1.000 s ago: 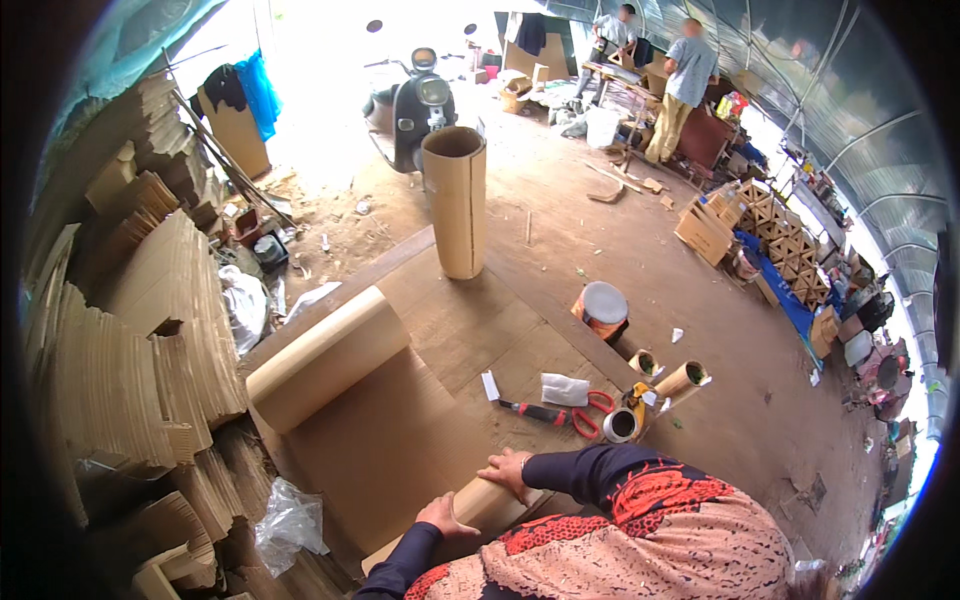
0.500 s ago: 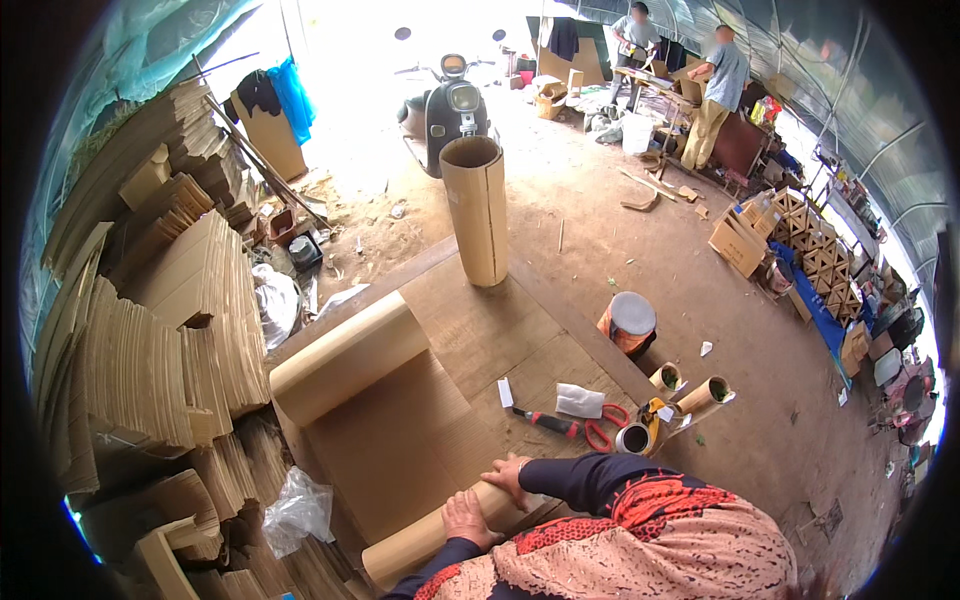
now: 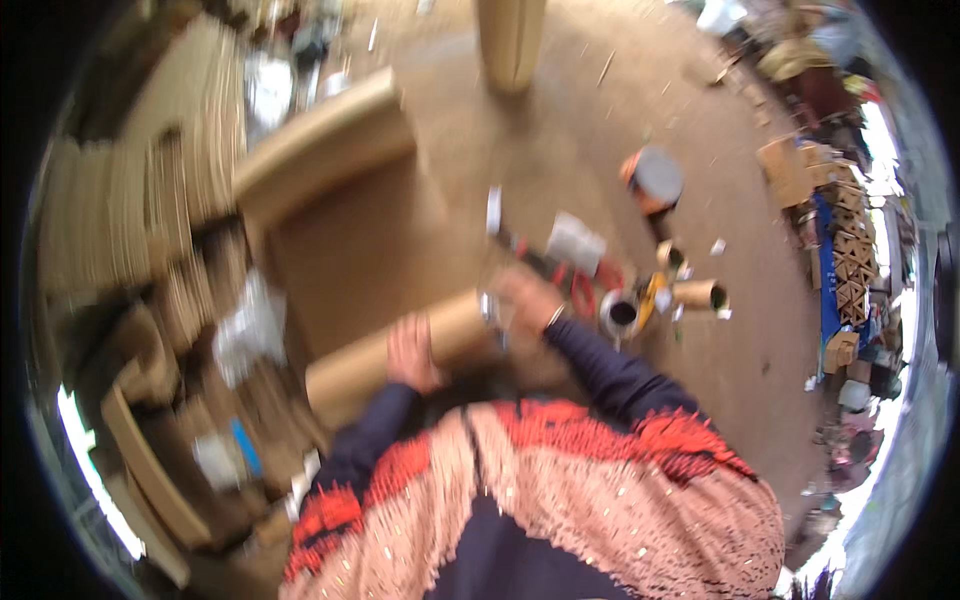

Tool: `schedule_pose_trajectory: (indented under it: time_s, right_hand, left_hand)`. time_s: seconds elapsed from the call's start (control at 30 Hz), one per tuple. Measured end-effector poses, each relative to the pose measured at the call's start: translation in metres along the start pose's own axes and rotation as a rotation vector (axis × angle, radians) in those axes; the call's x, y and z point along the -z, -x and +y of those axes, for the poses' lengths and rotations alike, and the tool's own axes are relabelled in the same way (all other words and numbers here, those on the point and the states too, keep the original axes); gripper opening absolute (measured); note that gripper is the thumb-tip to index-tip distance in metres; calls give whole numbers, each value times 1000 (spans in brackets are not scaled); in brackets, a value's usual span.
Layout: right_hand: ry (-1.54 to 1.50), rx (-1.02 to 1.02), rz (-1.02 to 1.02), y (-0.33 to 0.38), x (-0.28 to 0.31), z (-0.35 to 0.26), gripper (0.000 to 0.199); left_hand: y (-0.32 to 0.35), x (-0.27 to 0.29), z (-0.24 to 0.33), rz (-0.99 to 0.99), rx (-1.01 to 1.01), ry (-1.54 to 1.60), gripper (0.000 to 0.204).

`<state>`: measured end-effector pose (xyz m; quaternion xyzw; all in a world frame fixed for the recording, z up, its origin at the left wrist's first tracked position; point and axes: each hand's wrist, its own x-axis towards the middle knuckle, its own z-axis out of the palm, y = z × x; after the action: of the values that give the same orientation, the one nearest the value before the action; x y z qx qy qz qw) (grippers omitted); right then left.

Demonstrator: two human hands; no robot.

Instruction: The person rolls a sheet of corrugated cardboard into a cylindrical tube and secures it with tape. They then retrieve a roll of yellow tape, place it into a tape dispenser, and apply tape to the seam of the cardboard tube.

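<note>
A brown corrugated cardboard sheet (image 3: 350, 245) lies across the table, curled into a thick roll at its far end and a narrower cardboard roll (image 3: 350, 372) near me. My left hand (image 3: 412, 355) rests on top of the near roll, fingers laid along it. Off the roll's right end is my right hand (image 3: 530, 300), smeared by motion; its fingers are hard to make out. Close to it, a shiny object (image 3: 487, 308) shows at the roll's end, too blurred to name. Beyond lie a red-and-black handled tool (image 3: 540, 264), red-handled scissors (image 3: 583, 296) and a white packet (image 3: 576, 240).
A tall cardboard tube (image 3: 510, 45) stands at the table's far side. At the right edge are a tape roll (image 3: 621, 314) and a cardboard tube (image 3: 698, 294). A grey-topped bucket (image 3: 657, 178) stands beyond. Stacked cardboard (image 3: 110, 215) and a plastic bag (image 3: 250, 328) crowd the left.
The view has tipped down toward my body. My right hand has come off the near roll to its right end, while my left hand stays on it.
</note>
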<state>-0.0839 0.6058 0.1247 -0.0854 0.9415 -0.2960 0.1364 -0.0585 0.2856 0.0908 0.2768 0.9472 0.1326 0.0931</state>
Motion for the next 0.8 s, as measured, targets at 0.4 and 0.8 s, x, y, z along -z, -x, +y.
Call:
schedule_pose_trajectory:
  time_s: [0.4, 0.8]
  right_hand:
    - [336, -200, 365, 11, -18, 85, 55]
    - [557, -296, 293, -24, -43, 125, 13]
  left_hand:
    - [-14, 15, 12, -204, 106, 17, 131]
    - [-12, 16, 7, -110, 31, 102, 126]
